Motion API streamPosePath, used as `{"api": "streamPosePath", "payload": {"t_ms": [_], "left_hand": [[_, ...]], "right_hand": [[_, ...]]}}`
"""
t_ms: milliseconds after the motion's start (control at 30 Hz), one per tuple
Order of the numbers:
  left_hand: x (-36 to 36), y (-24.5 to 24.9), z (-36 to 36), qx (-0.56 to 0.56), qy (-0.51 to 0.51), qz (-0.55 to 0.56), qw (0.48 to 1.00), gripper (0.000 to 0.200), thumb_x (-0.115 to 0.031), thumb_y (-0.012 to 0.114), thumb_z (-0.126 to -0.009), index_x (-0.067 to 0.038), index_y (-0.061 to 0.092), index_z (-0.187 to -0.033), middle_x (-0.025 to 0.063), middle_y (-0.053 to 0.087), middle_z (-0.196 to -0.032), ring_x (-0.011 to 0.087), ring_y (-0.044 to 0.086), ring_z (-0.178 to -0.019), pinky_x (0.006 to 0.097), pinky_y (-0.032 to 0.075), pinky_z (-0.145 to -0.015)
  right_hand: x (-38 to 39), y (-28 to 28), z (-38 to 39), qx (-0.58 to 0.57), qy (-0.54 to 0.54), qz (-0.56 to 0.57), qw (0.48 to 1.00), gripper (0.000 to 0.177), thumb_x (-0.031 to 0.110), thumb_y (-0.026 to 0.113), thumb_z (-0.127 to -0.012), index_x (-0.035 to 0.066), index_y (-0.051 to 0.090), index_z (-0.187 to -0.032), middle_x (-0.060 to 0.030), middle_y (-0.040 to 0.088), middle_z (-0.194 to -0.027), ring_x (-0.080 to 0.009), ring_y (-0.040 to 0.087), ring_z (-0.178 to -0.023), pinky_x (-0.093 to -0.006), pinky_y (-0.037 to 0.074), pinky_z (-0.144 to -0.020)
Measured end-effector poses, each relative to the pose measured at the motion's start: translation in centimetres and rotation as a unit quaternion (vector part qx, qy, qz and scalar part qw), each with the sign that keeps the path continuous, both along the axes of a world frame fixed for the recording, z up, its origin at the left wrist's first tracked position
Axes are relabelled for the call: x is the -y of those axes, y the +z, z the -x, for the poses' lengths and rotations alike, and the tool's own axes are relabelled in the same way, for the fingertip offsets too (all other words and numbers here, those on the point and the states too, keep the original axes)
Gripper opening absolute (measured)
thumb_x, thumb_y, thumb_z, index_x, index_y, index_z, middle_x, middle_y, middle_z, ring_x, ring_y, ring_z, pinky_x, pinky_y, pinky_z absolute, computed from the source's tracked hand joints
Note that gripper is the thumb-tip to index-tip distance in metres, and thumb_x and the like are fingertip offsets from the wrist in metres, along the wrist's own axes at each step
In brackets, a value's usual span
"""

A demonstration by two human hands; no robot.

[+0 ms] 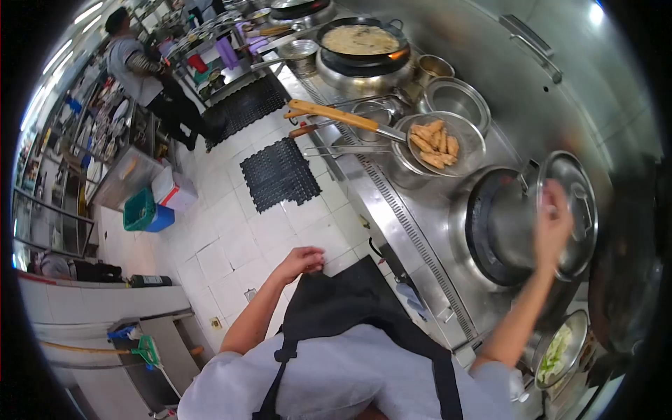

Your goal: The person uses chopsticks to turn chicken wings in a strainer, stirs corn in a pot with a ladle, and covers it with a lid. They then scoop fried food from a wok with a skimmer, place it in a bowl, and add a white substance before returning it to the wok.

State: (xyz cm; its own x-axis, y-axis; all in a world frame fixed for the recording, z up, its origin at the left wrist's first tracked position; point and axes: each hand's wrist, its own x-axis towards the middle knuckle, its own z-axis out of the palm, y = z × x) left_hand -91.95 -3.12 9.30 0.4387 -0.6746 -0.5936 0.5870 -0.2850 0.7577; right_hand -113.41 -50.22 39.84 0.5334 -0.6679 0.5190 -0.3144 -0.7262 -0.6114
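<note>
My right hand (553, 227) is raised over the burner on the right, overlapping a round metal lid (586, 241). The lid's loop handle shows just beside the fingers, which are bent and blurred. Below the lid a tall metal pot (509, 227) sits on a black wok ring (479, 231). My left hand (301, 263) hangs in front of my black apron (343, 297), loosely bent and holding nothing. Farther along the counter, a wooden-handled strainer (465, 154) with fried brown pieces (435, 143) rests over a metal pot (406, 168).
A wok of bubbling oil (360, 40) sits on the far burner. Beside the strainer is a metal bowl (458, 98). A bowl of chopped greens (560, 353) stands at lower right. Black mats (280, 173) lie on the tiled floor. Another person (140, 66) stands at the back left.
</note>
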Motion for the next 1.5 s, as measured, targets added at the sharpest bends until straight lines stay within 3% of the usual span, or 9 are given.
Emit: {"api": "streamPosePath", "payload": {"t_ms": [133, 333, 533, 567, 700, 1033, 1233, 1333, 1500], "left_hand": [[4.1, 10.4, -2.4, -0.057, 0.008, 0.242, 0.969, 0.061, -0.04, 0.067, -0.092, -0.001, 0.05, -0.135, 0.0112, 0.062, -0.119, 0.0186, 0.062, -0.106, 0.0316, 0.051, -0.09], [2.4, 12.9, -10.7, 0.069, 0.099, 0.353, 0.928, 0.049, -0.027, 0.071, -0.09, -0.007, 0.05, -0.13, 0.0085, 0.052, -0.133, 0.0192, 0.056, -0.118, 0.0358, 0.049, -0.096], [-12.5, 12.6, -25.9, 0.565, 0.207, 0.098, 0.792, 0.044, -0.007, 0.068, -0.083, 0.001, 0.055, -0.124, 0.0111, 0.06, -0.123, 0.0225, 0.063, -0.102, 0.0328, 0.05, -0.087], [-14.0, 10.9, -27.7, 0.533, 0.24, -0.167, 0.794, 0.04, -0.003, 0.069, -0.081, -0.001, 0.058, -0.12, 0.0115, 0.062, -0.121, 0.0246, 0.065, -0.099, 0.0357, 0.05, -0.086], [-19.8, 9.0, -33.8, -0.146, 0.373, 0.309, 0.863, 0.037, -0.03, 0.058, -0.096, -0.01, 0.056, -0.127, 0.0064, 0.061, -0.123, 0.0239, 0.063, -0.105, 0.0396, 0.05, -0.093], [-34.2, 7.0, -42.4, -0.065, 0.312, 0.368, 0.873, 0.044, -0.037, 0.045, -0.103, 0.001, 0.061, -0.118, 0.0199, 0.067, -0.116, 0.0316, 0.066, -0.106, 0.0463, 0.049, -0.098], [-49.8, -17.9, -37.2, 0.221, 0.341, -0.584, 0.703, 0.054, -0.033, 0.067, -0.078, -0.002, 0.061, -0.122, 0.0234, 0.066, -0.115, 0.0384, 0.064, -0.107, 0.0488, 0.051, -0.092], [-54.6, -25.8, -30.1, -0.026, 0.126, -0.602, 0.788, 0.054, -0.035, 0.07, -0.078, -0.001, 0.06, -0.119, 0.0227, 0.063, -0.121, 0.0414, 0.064, -0.108, 0.0628, 0.049, -0.09], [-55.8, -18.9, -34.4, -0.39, 0.437, -0.298, 0.754, 0.036, -0.023, 0.071, -0.086, -0.003, 0.063, -0.116, 0.0192, 0.066, -0.104, 0.028, 0.066, -0.087, 0.0507, 0.053, -0.071]], "right_hand": [[-18.3, -8.0, -14.4, 0.049, 0.368, -0.317, 0.873, 0.037, -0.005, 0.062, -0.087, 0.0, 0.062, -0.123, -0.0087, 0.064, -0.113, -0.0172, 0.064, -0.101, -0.0297, 0.051, -0.089], [-34.7, -10.7, -30.3, 0.03, 0.558, -0.608, 0.564, 0.059, 0.048, 0.038, -0.104, -0.003, 0.059, -0.124, -0.0072, 0.063, -0.082, -0.0119, 0.059, -0.066, -0.0228, 0.046, -0.059], [-45.1, -10.9, -43.8, 0.018, 0.576, -0.451, 0.681, 0.057, 0.043, 0.042, -0.104, -0.008, 0.062, -0.12, -0.0136, 0.065, -0.085, -0.0177, 0.059, -0.074, -0.0295, 0.047, -0.069], [-46.6, -11.3, -45.7, 0.062, 0.574, -0.488, 0.655, 0.048, 0.034, 0.047, -0.103, -0.007, 0.061, -0.122, -0.0152, 0.066, -0.097, -0.0175, 0.061, -0.081, -0.0312, 0.049, -0.076], [-51.3, -9.4, -53.4, 0.052, 0.617, -0.043, 0.784, 0.043, 0.032, 0.051, -0.1, -0.001, 0.062, -0.124, -0.019, 0.061, -0.118, -0.0289, 0.062, -0.101, -0.0369, 0.049, -0.088], [-51.1, -29.8, -74.5, -0.259, 0.572, 0.052, 0.777, 0.043, 0.022, 0.066, -0.086, 0.0, 0.062, -0.122, -0.0258, 0.06, -0.115, -0.0419, 0.058, -0.106, -0.0466, 0.046, -0.092], [-46.5, -40.4, -83.1, -0.543, 0.53, 0.006, 0.651, 0.038, 0.029, 0.066, -0.081, 0.002, 0.071, -0.107, -0.0229, 0.07, -0.1, -0.0374, 0.067, -0.098, -0.0431, 0.052, -0.088], [-49.3, -40.9, -87.3, -0.595, 0.543, 0.013, 0.592, 0.041, 0.029, 0.067, -0.082, 0.001, 0.07, -0.111, -0.0223, 0.071, -0.101, -0.0366, 0.068, -0.096, -0.0421, 0.053, -0.085], [-51.8, -43.2, -93.7, -0.564, 0.504, -0.209, 0.62, 0.042, 0.023, 0.067, -0.083, -0.004, 0.067, -0.115, -0.0207, 0.071, -0.096, -0.0261, 0.07, -0.079, -0.0362, 0.055, -0.071]]}}
